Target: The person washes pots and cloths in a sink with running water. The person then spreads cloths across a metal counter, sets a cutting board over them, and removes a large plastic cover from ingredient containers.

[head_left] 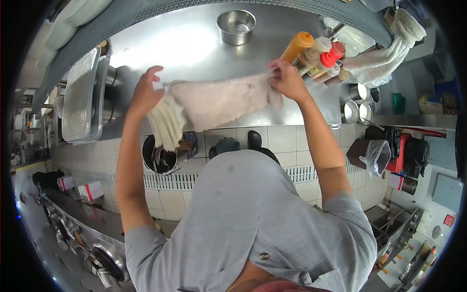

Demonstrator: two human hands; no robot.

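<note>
A pale pinkish towel (224, 100) stretches between my hands above the front edge of the steel counter (185, 44); motion blurs it slightly. My right hand (289, 80) pinches its upper right corner, thumb against fingers. At the other end, my left hand (147, 93) has index finger and thumb apart, close to the towel's left end. Just below that thumb, a cream, ridged cloth part (167, 124) hangs past the counter edge. I cannot tell whether it belongs to the same towel. The remaining left fingers are mostly hidden.
A round steel pot (236, 27) stands at the back of the counter. Several squeeze bottles (318, 56) are beyond my right hand, beside a draped white towel (384, 61). Clear lidded containers (82, 95) stand at left. Below the counter is a bin (160, 158) on tiled floor.
</note>
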